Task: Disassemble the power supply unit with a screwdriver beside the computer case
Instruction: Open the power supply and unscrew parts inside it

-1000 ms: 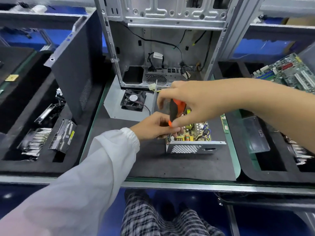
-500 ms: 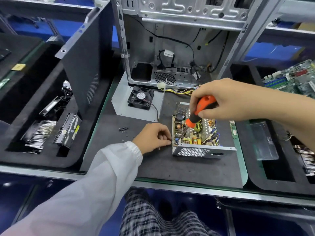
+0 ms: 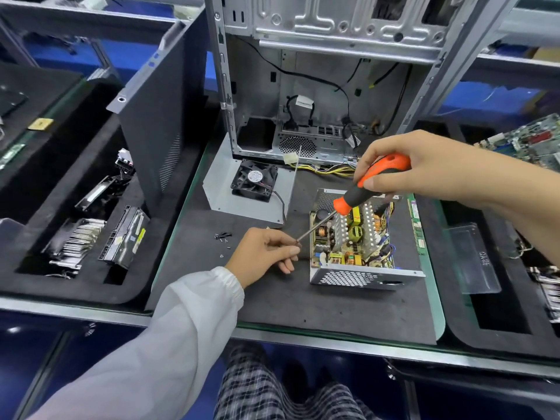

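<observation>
Right hand (image 3: 424, 168) gripped screwdriver (image 3: 360, 197) handle; left hand (image 3: 266, 253) pinched at its tip, likely taking freed screw. Opened power supply unit (image 3: 357, 247) sat on worktop (image 3: 303, 307) before computer case (image 3: 318, 86)

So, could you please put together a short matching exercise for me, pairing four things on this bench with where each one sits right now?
Things:
1. orange and black screwdriver
2. small black cooling fan
3. loose dark screws
4. opened metal power supply unit

Places:
A. scattered on the mat just left of the left hand
B. on the grey metal plate in front of the computer case
C. on the mat under the screwdriver shaft
D. handle gripped by the right hand, tip at the left hand's fingers

Pairs: 1-D, 2-B, 3-A, 4-C
</observation>
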Available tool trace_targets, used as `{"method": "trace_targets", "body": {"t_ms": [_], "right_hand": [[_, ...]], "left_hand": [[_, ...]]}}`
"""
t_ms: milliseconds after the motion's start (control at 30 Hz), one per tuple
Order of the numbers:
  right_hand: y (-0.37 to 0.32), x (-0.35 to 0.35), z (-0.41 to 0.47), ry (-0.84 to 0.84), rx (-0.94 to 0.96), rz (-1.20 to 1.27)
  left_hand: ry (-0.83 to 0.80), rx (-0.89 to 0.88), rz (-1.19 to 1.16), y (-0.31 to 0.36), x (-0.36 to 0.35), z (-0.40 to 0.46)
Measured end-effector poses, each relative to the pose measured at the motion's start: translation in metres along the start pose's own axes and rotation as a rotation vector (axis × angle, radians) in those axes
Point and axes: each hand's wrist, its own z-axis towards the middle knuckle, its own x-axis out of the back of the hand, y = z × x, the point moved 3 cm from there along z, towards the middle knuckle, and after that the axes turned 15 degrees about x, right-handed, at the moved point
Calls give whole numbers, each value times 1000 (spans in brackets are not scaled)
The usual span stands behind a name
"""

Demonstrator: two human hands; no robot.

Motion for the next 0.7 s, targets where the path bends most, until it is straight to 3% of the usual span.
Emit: {"method": "trace_targets", "body": {"t_ms": [200, 333, 533, 700], "right_hand": [[27, 0, -7, 247, -48, 255], [43, -18, -15, 456, -88, 546], [47, -8, -50, 887, 40, 451], [55, -3, -75, 1015, 123, 387]], "left_hand": [[69, -7, 76, 27, -8, -2], [21, 72, 179, 54, -24, 8], [-30, -89, 590, 92, -53, 20], [81, -331, 883, 106, -77, 33]]}}
